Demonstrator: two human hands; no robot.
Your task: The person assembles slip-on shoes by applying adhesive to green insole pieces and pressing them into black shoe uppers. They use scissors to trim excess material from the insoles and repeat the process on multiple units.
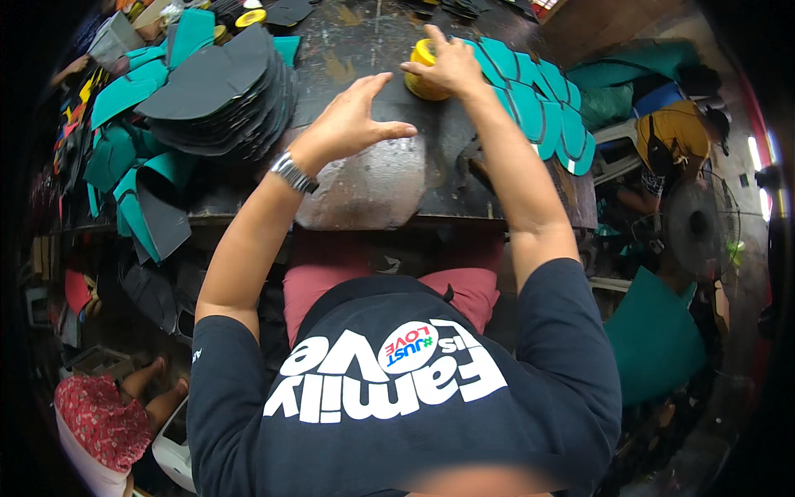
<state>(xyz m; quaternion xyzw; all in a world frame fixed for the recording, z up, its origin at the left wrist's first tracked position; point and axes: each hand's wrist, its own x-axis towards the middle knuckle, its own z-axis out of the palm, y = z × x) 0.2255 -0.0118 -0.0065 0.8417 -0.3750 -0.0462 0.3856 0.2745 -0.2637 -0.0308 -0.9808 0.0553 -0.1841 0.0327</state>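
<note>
My left hand [352, 116] hovers over the table with fingers and thumb apart, holding nothing; a metal watch is on that wrist. My right hand [454, 68] reaches farther out, fingers spread beside and partly over a yellow tub [426, 87]. Whether its fingertips touch the tub I cannot tell. Just right of that hand, teal curved pieces with dark edges [522, 112] lie in overlapping rows. Below my left hand is a worn silvery plate [364, 190] at the table's near edge. A tall stack of dark grey rounded sheets [207, 79] stands to the left.
Loose teal pieces [137, 91] surround the stack, some overhanging the dark table's [331, 37] left front edge. A dark tool [480, 174] lies near the front edge. A person in a yellow top [675, 128] and a standing fan [700, 224] are at right; another person [108, 418] is lower left.
</note>
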